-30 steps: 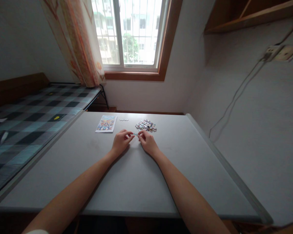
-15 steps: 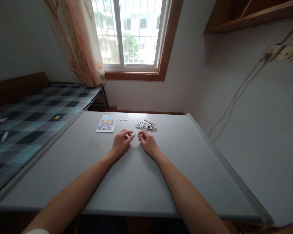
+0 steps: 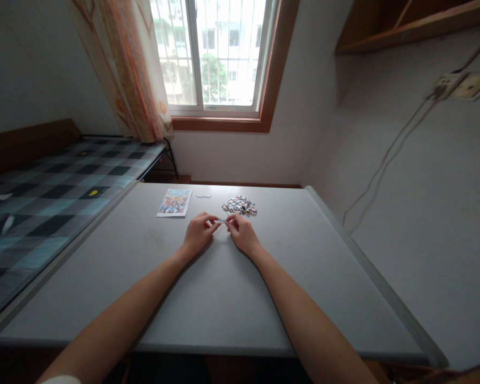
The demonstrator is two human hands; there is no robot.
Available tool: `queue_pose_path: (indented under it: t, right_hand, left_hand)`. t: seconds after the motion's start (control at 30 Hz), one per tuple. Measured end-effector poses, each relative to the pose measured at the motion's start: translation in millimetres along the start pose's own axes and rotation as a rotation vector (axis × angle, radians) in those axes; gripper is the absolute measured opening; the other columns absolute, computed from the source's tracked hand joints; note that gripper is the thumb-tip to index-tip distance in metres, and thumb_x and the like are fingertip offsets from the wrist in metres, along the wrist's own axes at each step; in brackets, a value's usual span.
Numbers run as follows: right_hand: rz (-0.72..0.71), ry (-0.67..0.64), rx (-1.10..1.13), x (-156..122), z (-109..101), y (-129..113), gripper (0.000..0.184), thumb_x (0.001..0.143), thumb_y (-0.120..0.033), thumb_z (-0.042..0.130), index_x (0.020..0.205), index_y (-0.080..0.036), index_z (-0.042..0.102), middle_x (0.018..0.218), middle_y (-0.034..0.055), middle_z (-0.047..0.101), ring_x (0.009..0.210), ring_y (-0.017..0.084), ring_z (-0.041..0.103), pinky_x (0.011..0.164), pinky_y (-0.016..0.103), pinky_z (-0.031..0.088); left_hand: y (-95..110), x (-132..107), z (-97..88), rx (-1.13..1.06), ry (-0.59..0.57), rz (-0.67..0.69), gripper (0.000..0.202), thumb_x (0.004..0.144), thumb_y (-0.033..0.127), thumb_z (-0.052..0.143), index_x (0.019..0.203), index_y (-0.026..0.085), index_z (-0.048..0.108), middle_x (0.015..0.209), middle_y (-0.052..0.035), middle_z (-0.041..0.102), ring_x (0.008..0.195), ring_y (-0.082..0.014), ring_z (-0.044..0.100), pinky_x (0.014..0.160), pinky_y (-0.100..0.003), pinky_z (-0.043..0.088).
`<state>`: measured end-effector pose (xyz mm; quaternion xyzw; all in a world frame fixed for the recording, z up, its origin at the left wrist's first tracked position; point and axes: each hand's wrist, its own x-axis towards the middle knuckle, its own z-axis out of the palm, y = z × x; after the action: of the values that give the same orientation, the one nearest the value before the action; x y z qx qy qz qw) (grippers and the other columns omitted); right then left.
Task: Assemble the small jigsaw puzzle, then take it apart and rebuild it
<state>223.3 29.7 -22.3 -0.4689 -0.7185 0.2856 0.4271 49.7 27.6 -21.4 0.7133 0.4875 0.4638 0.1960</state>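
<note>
Between my two hands, just above the table, are small light-blue jigsaw pieces point(image 3: 221, 220); whether they are joined I cannot tell. My left hand point(image 3: 200, 230) pinches them from the left with thumb and forefinger. From the right, my right hand point(image 3: 242, 232) pinches them the same way, and its fingertips hide part of them. Right behind the hands lies a loose heap of jigsaw pieces point(image 3: 240, 205). A short joined strip of jigsaw pieces point(image 3: 203, 197) rests further left. Left of that strip lies a colourful printed picture sheet point(image 3: 175, 203).
The light grey table point(image 3: 208, 298) has raised rims along its left and right sides. A bed with a checked cover point(image 3: 116, 160) stands to the left. Behind the table is a wall with a window point(image 3: 228, 58); a cable point(image 3: 378, 170) hangs down the right wall.
Both hands stay in nearly the same spot. The small pieces between the fingertips have turned slightly and show more of their light-blue face.
</note>
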Motion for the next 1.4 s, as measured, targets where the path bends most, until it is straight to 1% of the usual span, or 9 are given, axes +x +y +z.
queue_pose_path:
  t: [0.43, 0.77, 1.07, 1.4]
  right_hand:
    - [-0.004, -0.003, 0.001, 0.1, -1.3, -1.5, 0.007, 0.085, -0.026, 0.053, 0.085, -0.020, 0.057, 0.065, -0.0023, 0.059, 0.059, 0.013, 0.055, 0.062, 0.023, 0.039]
    - [0.001, -0.003, -0.003, 0.0, -1.3, -1.8, 0.008, 0.086, -0.027, 0.052, 0.087, -0.020, 0.056, 0.064, -0.0030, 0.059, 0.059, 0.012, 0.054, 0.061, 0.023, 0.039]
    - [-0.012, 0.010, 0.007, 0.4, -0.2, 0.3, 0.010, 0.086, -0.025, 0.050, 0.093, -0.020, 0.056, 0.063, -0.0037, 0.057, 0.058, 0.012, 0.053, 0.061, 0.023, 0.038]
    - [-0.008, 0.004, -0.003, 0.0, -1.2, -1.3, 0.008, 0.086, -0.024, 0.049, 0.090, -0.021, 0.055, 0.064, -0.0035, 0.058, 0.058, 0.012, 0.053, 0.061, 0.023, 0.038]
  left_hand:
    - [-0.3, 0.1, 0.0, 0.003, 0.002, -0.002, 0.017, 0.079, 0.034, 0.068, 0.084, 0.018, 0.069, 0.076, -0.0006, 0.062, 0.054, -0.0094, 0.056, 0.055, -0.022, 0.046]
    - [-2.3, -0.2, 0.4, 0.007, -0.004, -0.008, 0.021, 0.078, 0.038, 0.068, 0.083, 0.018, 0.070, 0.074, -0.0004, 0.062, 0.055, -0.0100, 0.057, 0.055, -0.022, 0.046]
    - [0.3, 0.2, 0.1, 0.005, -0.002, -0.005, 0.020, 0.078, 0.037, 0.069, 0.080, 0.018, 0.069, 0.073, -0.0001, 0.062, 0.054, -0.0097, 0.056, 0.055, -0.022, 0.046]
    - [-1.4, 0.3, 1.0, -0.005, -0.002, 0.010, 0.017, 0.078, 0.035, 0.069, 0.081, 0.018, 0.069, 0.072, 0.0002, 0.061, 0.053, -0.0091, 0.055, 0.054, -0.021, 0.046]
